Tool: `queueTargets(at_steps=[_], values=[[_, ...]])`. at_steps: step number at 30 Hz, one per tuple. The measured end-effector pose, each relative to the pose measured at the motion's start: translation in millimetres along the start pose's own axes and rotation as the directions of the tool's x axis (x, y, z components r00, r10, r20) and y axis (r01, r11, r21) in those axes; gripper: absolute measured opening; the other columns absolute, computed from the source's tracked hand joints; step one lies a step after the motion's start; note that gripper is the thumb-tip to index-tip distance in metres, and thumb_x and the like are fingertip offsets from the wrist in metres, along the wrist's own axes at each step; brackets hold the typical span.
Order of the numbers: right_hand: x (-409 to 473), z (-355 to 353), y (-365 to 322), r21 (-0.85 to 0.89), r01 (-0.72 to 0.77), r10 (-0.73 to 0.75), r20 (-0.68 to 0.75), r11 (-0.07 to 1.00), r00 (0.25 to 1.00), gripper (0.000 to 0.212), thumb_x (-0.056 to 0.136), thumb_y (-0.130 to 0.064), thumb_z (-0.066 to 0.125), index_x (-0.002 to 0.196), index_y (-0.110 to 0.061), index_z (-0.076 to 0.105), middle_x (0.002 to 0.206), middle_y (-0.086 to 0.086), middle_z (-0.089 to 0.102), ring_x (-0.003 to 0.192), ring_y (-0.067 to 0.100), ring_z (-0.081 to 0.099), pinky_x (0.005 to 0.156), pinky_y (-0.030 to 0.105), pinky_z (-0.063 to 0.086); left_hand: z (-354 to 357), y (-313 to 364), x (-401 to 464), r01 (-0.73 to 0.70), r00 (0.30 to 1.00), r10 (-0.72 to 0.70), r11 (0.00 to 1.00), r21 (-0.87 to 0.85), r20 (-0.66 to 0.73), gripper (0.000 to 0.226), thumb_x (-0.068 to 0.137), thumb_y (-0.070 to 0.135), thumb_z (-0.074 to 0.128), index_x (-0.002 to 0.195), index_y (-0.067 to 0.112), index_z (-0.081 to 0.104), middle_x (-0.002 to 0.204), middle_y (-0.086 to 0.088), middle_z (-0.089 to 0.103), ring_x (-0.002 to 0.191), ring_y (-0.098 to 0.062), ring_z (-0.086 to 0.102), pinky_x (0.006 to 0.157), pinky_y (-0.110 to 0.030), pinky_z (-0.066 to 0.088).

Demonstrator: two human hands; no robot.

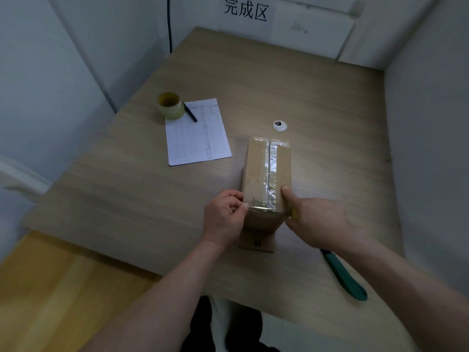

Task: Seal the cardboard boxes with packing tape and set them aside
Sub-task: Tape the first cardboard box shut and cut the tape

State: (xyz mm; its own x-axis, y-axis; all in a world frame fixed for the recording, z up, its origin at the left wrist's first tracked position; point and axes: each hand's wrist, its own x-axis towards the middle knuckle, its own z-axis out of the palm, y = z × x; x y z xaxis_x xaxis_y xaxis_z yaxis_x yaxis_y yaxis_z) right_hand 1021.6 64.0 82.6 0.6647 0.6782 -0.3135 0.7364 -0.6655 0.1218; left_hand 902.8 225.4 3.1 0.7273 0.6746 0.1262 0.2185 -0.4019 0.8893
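1. Head view, task thing: small brown cardboard box point(265, 179) standing on the light wood-grain counter point(317, 102), right of centre, near the front edge. Clear shiny packing tape strip point(272, 171) laid along the top seam and folded over the near end.
2. Left hand point(224, 217): fingers curled, pinching at the near left top corner of the box, apparently on the tape end there.
3. Right hand point(321, 219): thumb pressed on the box top beside the tape, fingers wrapped down the right side. A yellow sliver showing at the palm; what it is, cannot tell.
4. Progress, judged: top seam sealed; near tape end under smoothing or trimming. Left to do: setting the box aside, probably toward the white paper sign with black characters point(245, 11) on the back wall. No other boxes in view.
5. Other items: yellowish roll of clear tape point(170, 105), black pen point(190, 112) and white printed sheet point(197, 132) at the left; grey round cable grommet point(280, 125) just beyond the box; green-handled tool point(344, 275) at the near right, partly under the right forearm.
6. Edges and room: broad bare counter beyond the box up to the back wall; side walls close on both sides; front edge near the forearms.
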Motion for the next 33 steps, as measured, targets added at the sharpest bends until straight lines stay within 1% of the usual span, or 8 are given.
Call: queueTargets(at_steps=[5, 8, 15, 17, 20, 24, 30, 33], values=[[3.6, 5.2, -1.6, 0.040, -0.001, 0.001, -0.005, 0.999, 1.000, 0.069, 0.098, -0.051, 0.039, 0.156, -0.034, 0.006, 0.126, 0.000, 0.064, 0.109, 0.028, 0.061, 0.071, 0.035, 0.041, 1.7, 0.5, 0.8, 0.107, 0.994, -0.109, 0.991, -0.079, -0.021, 0.018, 0.077, 0.005, 0.077, 0.061, 0.005, 0.070, 0.087, 0.008, 0.068, 0.075, 0.006, 0.062, 0.067, -0.009, 0.048], [6.6, 9.2, -0.5, 0.061, 0.008, -0.007, -0.017, 0.998, 1.000, 0.069, 0.098, -0.051, 0.039, 0.156, -0.033, 0.006, 0.123, 0.000, 0.065, 0.107, 0.028, 0.062, 0.072, 0.036, 0.044, 2.9, 1.0, 0.6, 0.169, 0.984, -0.175, 0.976, -0.139, -0.028, 0.020, 0.077, 0.004, 0.077, 0.060, 0.011, 0.069, 0.087, 0.009, 0.068, 0.076, 0.010, 0.062, 0.068, -0.010, 0.048], [10.4, 17.3, 1.2, 0.106, 0.020, -0.016, -0.040, 0.994, 0.999, 0.070, 0.098, -0.048, 0.041, 0.156, -0.031, 0.006, 0.126, 0.000, 0.062, 0.108, 0.029, 0.061, 0.071, 0.036, 0.043, 8.2, 2.5, -1.9, 0.233, 0.967, -0.248, 0.954, -0.186, -0.061, 0.028, 0.076, 0.008, 0.079, 0.057, 0.022, 0.066, 0.089, 0.007, 0.070, 0.081, 0.000, 0.066, 0.073, -0.012, 0.050], [10.6, 18.4, 1.2, 0.107, 0.025, -0.020, -0.049, 0.994, 0.999, 0.069, 0.098, -0.047, 0.041, 0.156, -0.030, 0.007, 0.127, 0.001, 0.062, 0.108, 0.029, 0.060, 0.070, 0.035, 0.039, 8.9, 2.5, -2.2, 0.245, 0.963, -0.261, 0.949, -0.197, -0.062, 0.025, 0.076, 0.008, 0.079, 0.058, 0.021, 0.067, 0.089, 0.007, 0.070, 0.081, 0.001, 0.065, 0.071, -0.009, 0.048], [10.1, 20.4, 0.4, 0.103, 0.039, -0.032, -0.075, 0.994, 0.997, 0.068, 0.099, -0.046, 0.041, 0.156, -0.027, 0.008, 0.124, 0.002, 0.062, 0.106, 0.028, 0.060, 0.069, 0.034, 0.036, 10.4, 1.2, -2.6, 0.273, 0.954, -0.293, 0.935, -0.229, -0.060, 0.024, 0.076, 0.008, 0.079, 0.059, 0.019, 0.067, 0.089, 0.010, 0.070, 0.081, 0.002, 0.066, 0.074, -0.015, 0.050], [9.6, 25.7, 1.1, 0.151, 0.041, -0.024, -0.109, 0.988, 0.994, 0.069, 0.098, -0.044, 0.042, 0.155, -0.027, 0.009, 0.116, 0.003, 0.064, 0.100, 0.029, 0.061, 0.072, 0.037, 0.044, 13.0, -1.4, -2.0, 0.300, 0.942, -0.329, 0.914, -0.275, -0.066, 0.028, 0.075, 0.006, 0.080, 0.056, 0.022, 0.066, 0.087, 0.012, 0.070, 0.078, 0.002, 0.066, 0.076, -0.022, 0.053], [10.1, 29.2, 0.5, 0.179, 0.043, -0.018, -0.137, 0.983, 0.990, 0.068, 0.097, -0.045, 0.042, 0.155, -0.028, 0.010, 0.112, 0.003, 0.065, 0.096, 0.030, 0.062, 0.071, 0.038, 0.046, 15.3, -2.4, -2.3, 0.344, 0.921, -0.384, 0.880, -0.327, -0.062, 0.024, 0.076, 0.006, 0.080, 0.059, 0.016, 0.067, 0.088, 0.009, 0.071, 0.078, -0.001, 0.067, 0.069, -0.009, 0.047], [10.1, 29.8, 1.0, 0.178, 0.038, -0.014, -0.134, 0.983, 0.991, 0.068, 0.097, -0.045, 0.043, 0.155, -0.028, 0.010, 0.111, 0.004, 0.065, 0.095, 0.030, 0.062, 0.070, 0.038, 0.046, 18.2, -3.9, -2.6, 0.372, 0.905, -0.421, 0.850, -0.373, -0.057, 0.023, 0.076, 0.004, 0.079, 0.059, 0.014, 0.067, 0.088, 0.007, 0.071, 0.080, -0.005, 0.068, 0.070, -0.011, 0.048]])
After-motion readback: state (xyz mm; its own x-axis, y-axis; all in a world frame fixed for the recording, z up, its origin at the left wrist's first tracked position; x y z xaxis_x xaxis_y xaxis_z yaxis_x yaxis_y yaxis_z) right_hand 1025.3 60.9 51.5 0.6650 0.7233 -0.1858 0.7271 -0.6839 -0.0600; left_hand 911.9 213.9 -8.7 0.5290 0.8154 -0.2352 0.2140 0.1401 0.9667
